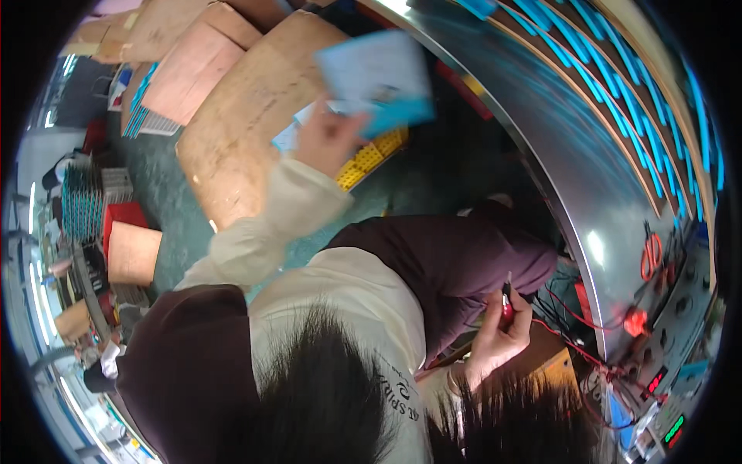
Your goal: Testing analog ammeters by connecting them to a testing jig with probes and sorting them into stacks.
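My left hand (328, 143) is stretched out to the upper left of my lap, smeared by motion. Its fingers grip the lower left edge of a flat pale-blue panel (375, 73) with a brighter blue border. A smaller blue-and-white piece (287, 138) shows just left of that hand; whether the hand touches it I cannot tell. Beside my thigh, my right hand (498, 340) pinches a small red-and-black tool (507, 308) with a thin metal tip pointing up. Its exact kind is unclear.
A metal-edged workbench (541, 124) curves along the right, bearing racks of blue strips (618, 85). Red-handled scissors (651, 255), red wires (568, 334) and instruments with lit displays (671, 429) lie lower right. Large cardboard (239, 116) and a yellow crate (375, 158) stand upper left.
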`<move>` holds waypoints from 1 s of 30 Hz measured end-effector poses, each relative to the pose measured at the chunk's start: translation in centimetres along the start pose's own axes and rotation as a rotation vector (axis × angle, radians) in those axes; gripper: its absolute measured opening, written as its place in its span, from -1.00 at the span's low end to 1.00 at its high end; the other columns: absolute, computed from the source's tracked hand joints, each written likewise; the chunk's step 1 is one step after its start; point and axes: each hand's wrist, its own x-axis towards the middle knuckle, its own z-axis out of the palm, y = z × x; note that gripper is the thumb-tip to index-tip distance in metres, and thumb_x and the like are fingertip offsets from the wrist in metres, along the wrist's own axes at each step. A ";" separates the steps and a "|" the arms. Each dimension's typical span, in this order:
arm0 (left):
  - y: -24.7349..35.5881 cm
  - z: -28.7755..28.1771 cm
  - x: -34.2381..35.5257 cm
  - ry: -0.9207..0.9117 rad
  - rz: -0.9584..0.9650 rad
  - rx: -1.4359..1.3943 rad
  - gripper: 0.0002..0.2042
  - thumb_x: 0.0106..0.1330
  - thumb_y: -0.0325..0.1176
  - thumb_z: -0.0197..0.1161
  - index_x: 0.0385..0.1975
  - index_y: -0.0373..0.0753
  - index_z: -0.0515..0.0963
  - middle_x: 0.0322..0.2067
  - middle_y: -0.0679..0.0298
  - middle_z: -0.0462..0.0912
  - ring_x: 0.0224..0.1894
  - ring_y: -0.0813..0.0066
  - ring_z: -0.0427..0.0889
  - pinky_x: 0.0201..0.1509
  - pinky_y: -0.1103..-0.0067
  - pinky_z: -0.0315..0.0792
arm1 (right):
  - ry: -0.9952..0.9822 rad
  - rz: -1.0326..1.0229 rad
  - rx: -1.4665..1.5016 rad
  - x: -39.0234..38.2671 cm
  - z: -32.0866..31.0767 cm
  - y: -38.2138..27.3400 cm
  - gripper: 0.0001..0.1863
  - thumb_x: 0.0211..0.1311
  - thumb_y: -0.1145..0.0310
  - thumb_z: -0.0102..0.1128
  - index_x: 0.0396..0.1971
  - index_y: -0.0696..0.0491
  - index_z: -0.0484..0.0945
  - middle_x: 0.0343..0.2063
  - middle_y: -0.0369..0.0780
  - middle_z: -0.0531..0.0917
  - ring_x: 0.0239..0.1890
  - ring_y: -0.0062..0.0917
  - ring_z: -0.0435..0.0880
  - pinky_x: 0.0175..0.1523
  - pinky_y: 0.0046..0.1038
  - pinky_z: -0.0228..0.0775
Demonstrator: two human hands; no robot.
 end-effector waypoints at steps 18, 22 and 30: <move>-20.4 -18.4 -5.3 -0.215 -1.045 0.129 -0.60 0.36 -0.15 0.16 0.11 -0.20 0.37 -0.37 0.14 0.66 -0.45 0.50 0.64 -0.46 0.65 0.51 | 0.029 -0.009 -0.097 1.9 0.4 0.3 -0.77 0.14 0.43 0.35 -0.28 0.18 0.50 -0.47 -0.30 0.60 -0.47 -0.71 0.48 -0.34 -0.64 0.35; -18.5 -17.0 -0.2 -0.383 -0.694 0.670 -0.56 0.37 -0.14 0.15 0.11 -0.30 0.40 -0.40 0.20 0.64 -0.48 0.55 0.59 -0.47 0.64 0.44 | 0.114 0.155 -0.138 1.0 -3.0 3.9 -0.76 0.10 0.41 0.39 -0.30 0.16 0.54 -0.54 -0.33 0.59 -0.52 -0.74 0.45 -0.41 -0.65 0.33; 15.9 3.8 9.0 -0.166 0.466 0.091 -0.71 0.42 -0.26 0.08 -0.03 -0.30 0.55 -0.39 0.38 0.60 -0.46 0.74 0.44 -0.32 0.77 0.34 | 0.202 -0.156 -0.104 3.3 -7.9 4.5 -0.80 -0.06 0.46 0.45 -0.38 0.12 0.64 -0.61 -0.16 0.61 -0.61 -0.41 0.59 -0.46 -0.46 0.41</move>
